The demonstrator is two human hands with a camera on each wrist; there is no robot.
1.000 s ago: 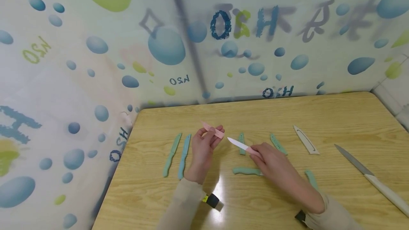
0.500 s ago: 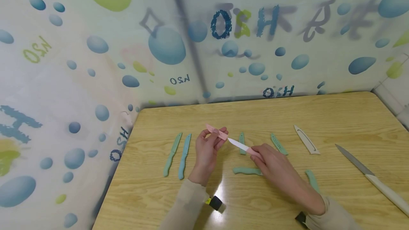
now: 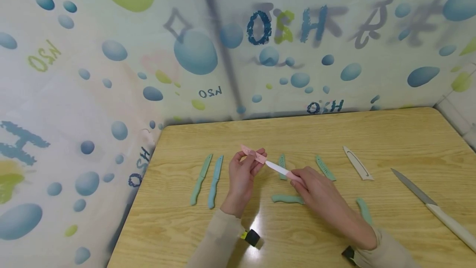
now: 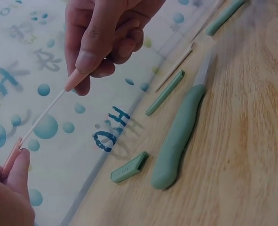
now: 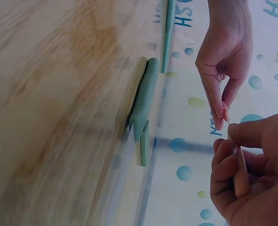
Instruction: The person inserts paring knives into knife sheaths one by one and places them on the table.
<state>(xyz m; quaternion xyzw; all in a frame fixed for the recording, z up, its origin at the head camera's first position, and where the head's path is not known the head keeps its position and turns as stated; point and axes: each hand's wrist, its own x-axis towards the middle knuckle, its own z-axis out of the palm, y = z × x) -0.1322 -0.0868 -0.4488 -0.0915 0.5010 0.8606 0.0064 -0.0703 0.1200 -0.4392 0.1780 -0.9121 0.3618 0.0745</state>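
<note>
My left hand (image 3: 239,179) pinches a small pink knife sheath (image 3: 261,159) between thumb and fingers above the table. Held in my right hand (image 3: 321,189) is a paring knife (image 3: 276,167) with a white blade and pink handle, its blade pointing left. In the left wrist view the blade (image 4: 47,112) runs straight down to the sheath (image 4: 11,157), with its tip at the sheath's mouth. Most of the handle is hidden inside my right fingers. Beneath the right hand lies a green-handled knife (image 3: 286,198), its blade partly covered by the hand.
Left of my hands lie a green sheathed knife (image 3: 201,181) and a blue one (image 3: 215,183). Further right are two green sheaths (image 3: 282,167) (image 3: 325,168), a white sheath (image 3: 358,163), a large white-handled knife (image 3: 440,214) and a green handle (image 3: 364,210) by my right forearm.
My left hand has moved slightly right with the pink sheath, closing the gap to the blade tip. The right hand and knife have stayed nearly still.
</note>
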